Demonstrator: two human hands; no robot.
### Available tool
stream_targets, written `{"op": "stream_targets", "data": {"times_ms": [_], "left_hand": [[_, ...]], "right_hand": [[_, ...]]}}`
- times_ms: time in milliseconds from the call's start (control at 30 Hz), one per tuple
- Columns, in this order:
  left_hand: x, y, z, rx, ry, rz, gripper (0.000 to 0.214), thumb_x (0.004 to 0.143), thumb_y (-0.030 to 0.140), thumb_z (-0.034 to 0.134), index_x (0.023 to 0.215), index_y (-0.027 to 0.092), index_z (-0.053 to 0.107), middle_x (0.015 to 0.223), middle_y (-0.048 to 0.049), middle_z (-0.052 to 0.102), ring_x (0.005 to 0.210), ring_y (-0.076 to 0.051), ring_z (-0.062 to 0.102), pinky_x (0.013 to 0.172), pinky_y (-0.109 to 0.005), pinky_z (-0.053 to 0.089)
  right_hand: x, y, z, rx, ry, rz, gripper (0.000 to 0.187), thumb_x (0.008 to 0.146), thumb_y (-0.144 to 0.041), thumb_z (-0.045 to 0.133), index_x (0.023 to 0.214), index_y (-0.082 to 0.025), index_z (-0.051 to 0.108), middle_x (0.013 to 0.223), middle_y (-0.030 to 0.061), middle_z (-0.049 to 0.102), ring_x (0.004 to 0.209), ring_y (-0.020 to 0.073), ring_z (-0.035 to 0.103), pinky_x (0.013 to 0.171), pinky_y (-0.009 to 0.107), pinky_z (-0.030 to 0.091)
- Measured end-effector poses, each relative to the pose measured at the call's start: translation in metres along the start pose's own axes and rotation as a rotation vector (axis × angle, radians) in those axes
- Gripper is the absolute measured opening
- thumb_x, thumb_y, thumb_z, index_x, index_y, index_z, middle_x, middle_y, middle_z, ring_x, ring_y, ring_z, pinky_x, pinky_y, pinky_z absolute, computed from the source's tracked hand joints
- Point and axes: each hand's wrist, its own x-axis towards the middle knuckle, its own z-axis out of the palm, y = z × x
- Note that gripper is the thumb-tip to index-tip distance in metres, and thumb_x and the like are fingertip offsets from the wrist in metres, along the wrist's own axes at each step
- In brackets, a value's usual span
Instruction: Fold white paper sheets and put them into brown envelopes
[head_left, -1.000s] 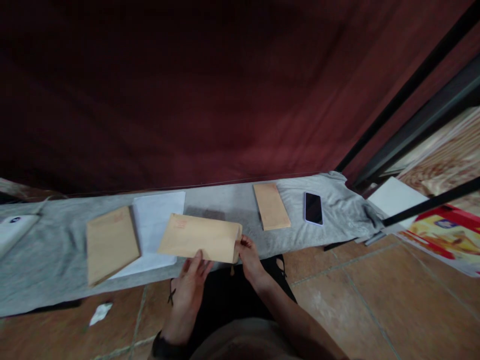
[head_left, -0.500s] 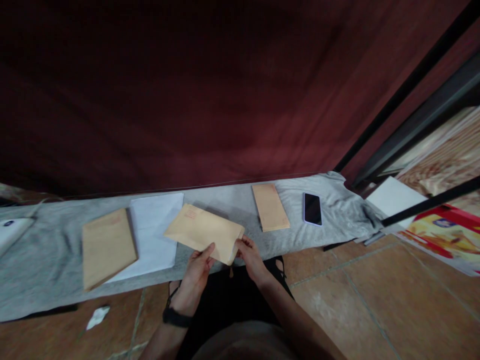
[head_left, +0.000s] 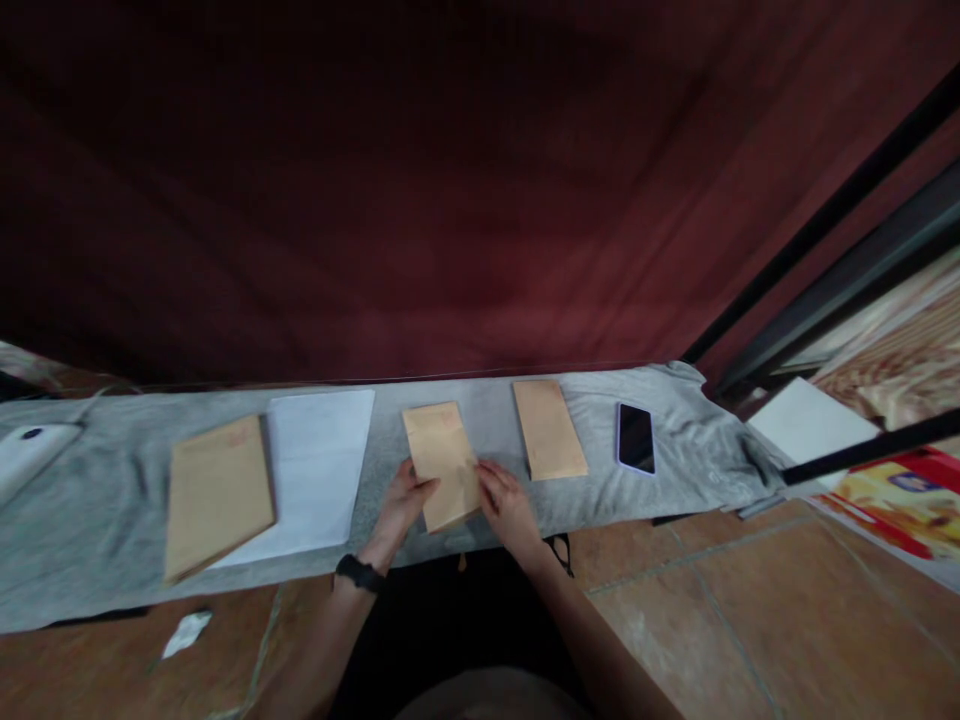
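A tan paper envelope (head_left: 442,455) is held upright lengthwise in front of me, over the grey cloth. My left hand (head_left: 403,497) grips its left edge, the thumb lying across the front. On the opposite side, my right hand (head_left: 506,500) has its fingers closed at the envelope's right edge. To the right lies a similar envelope or small stack of them (head_left: 550,430), flat on the cloth. Off to the left, a stack of larger brown envelopes (head_left: 220,495) partly covers white paper sheets (head_left: 321,465).
A phone (head_left: 636,438) lies on the right part of the grey cloth (head_left: 697,450). A white device (head_left: 34,455) sits at the far left. Behind hangs a dark red curtain (head_left: 420,250). Black bars, a white board (head_left: 814,425) and a red-yellow box (head_left: 904,505) stand at right.
The envelope has turned from lying slanted sideways to pointing lengthwise away from me. Both hands moved with it and now hold its left and right edges.
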Motion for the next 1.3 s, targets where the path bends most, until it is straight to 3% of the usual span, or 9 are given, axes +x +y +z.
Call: {"op": "stream_targets", "data": {"times_ms": [133,233,333,433,533,667,933,1300], "left_hand": [[0.001,-0.004,-0.001,0.338,0.139,0.135,0.063,0.073,0.018,0.071,0.133,0.015,0.051,0.099,-0.0097,0.072,0.091,-0.028,0.070,0.085,-0.044,0.055],[0.006,-0.006,0.004,0.680,0.247,0.483,0.059,0.087,0.026,0.058,0.143,0.014,0.045,0.132,-0.0191,0.060,0.123,-0.032,0.058,0.103,-0.051,0.047],[0.028,-0.007,0.018,0.838,0.144,0.734,0.055,0.097,0.032,0.043,0.150,0.016,0.041,0.154,-0.0170,0.044,0.145,-0.030,0.037,0.116,-0.051,0.036],[0.062,-0.005,0.031,0.982,0.033,0.760,0.058,0.099,0.037,0.036,0.152,0.014,0.038,0.159,-0.0159,0.039,0.151,-0.029,0.028,0.121,-0.052,0.026],[0.091,-0.002,0.037,1.085,0.008,0.699,0.060,0.100,0.039,0.034,0.153,0.012,0.038,0.158,-0.0173,0.040,0.151,-0.031,0.027,0.122,-0.054,0.022],[0.103,-0.003,0.037,1.148,-0.016,0.718,0.058,0.100,0.037,0.032,0.153,0.015,0.039,0.158,-0.0130,0.042,0.151,-0.028,0.028,0.124,-0.051,0.018],[0.068,-0.019,0.032,1.113,-0.128,0.813,0.055,0.101,0.033,0.031,0.154,0.018,0.037,0.160,-0.0082,0.040,0.151,-0.021,0.029,0.126,-0.045,0.017],[-0.022,-0.058,0.005,1.095,-0.211,0.839,0.054,0.102,0.035,0.036,0.153,0.016,0.039,0.159,-0.0110,0.041,0.148,-0.021,0.036,0.123,-0.044,0.029]], "right_hand": [[-0.004,0.000,0.005,-0.152,-0.098,-0.103,0.042,0.095,-0.015,0.052,0.135,-0.027,0.061,0.139,0.0052,0.063,0.131,0.0220,0.056,0.115,0.045,0.040],[-0.004,-0.001,0.008,-0.181,-0.099,-0.120,0.040,0.095,-0.015,0.053,0.132,-0.028,0.063,0.140,0.0046,0.062,0.131,0.0217,0.056,0.116,0.045,0.039],[-0.003,-0.001,0.009,-0.177,-0.091,-0.130,0.041,0.093,-0.014,0.055,0.130,-0.029,0.063,0.140,0.0041,0.062,0.130,0.0217,0.057,0.115,0.045,0.040],[-0.003,-0.002,0.008,-0.181,-0.082,-0.122,0.039,0.094,-0.016,0.056,0.130,-0.028,0.064,0.138,0.0047,0.063,0.128,0.0222,0.058,0.115,0.045,0.040],[-0.002,-0.004,0.006,-0.183,-0.082,-0.119,0.036,0.095,-0.017,0.054,0.128,-0.027,0.064,0.137,0.0051,0.064,0.127,0.0223,0.058,0.115,0.044,0.040],[0.000,-0.007,0.003,-0.167,-0.105,-0.137,0.034,0.098,-0.018,0.050,0.127,-0.027,0.064,0.137,0.0056,0.064,0.127,0.0216,0.059,0.115,0.043,0.039],[-0.002,-0.002,0.008,-0.166,-0.116,-0.107,0.038,0.092,-0.016,0.055,0.127,-0.028,0.064,0.136,0.0051,0.064,0.126,0.0226,0.058,0.116,0.045,0.038],[-0.008,0.007,0.008,-0.115,-0.131,-0.131,0.035,0.095,-0.015,0.050,0.125,-0.023,0.066,0.134,0.0068,0.065,0.128,0.0206,0.057,0.117,0.045,0.037]]}}
